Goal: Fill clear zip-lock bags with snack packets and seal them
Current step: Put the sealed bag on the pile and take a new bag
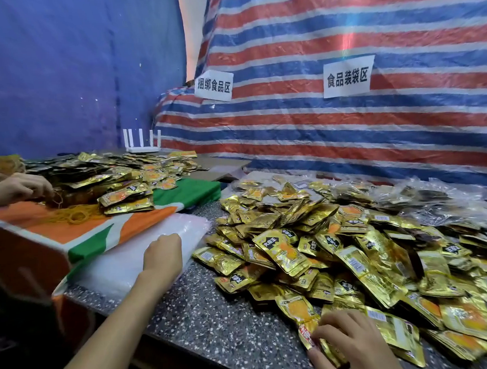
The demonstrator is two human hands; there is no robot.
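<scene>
The gold snack packets [343, 252] lie in a loose heap across the right half of the speckled desk [217, 317], and the stack of clear zip-lock bags [120, 264] sits at the left, just beside the heap.

The right hand [354, 347] is at the near edge of the heap. Its fingers [343, 325] are curled over a few packets with the thumb underneath, clamped on them, though the blur hides how many. The left hand [163, 254] rests knuckles-up on the near corner of the bag stack. Its fingertips are hidden past the knuckles, so I cannot tell whether they pinch a bag or only press on it.

The packets look light, flat and glossy — likely to slide over each other, so a small bundle is best squeezed across its flat faces rather than held by the edges. The bags are thin, limp film that probably clings sheet to sheet; peeling the top one from a corner should free it alone. The open mouth gives the best hold for filling.

At the far left another person's hands [18, 187] work beside a scatter of rubber bands [76, 216].
</scene>
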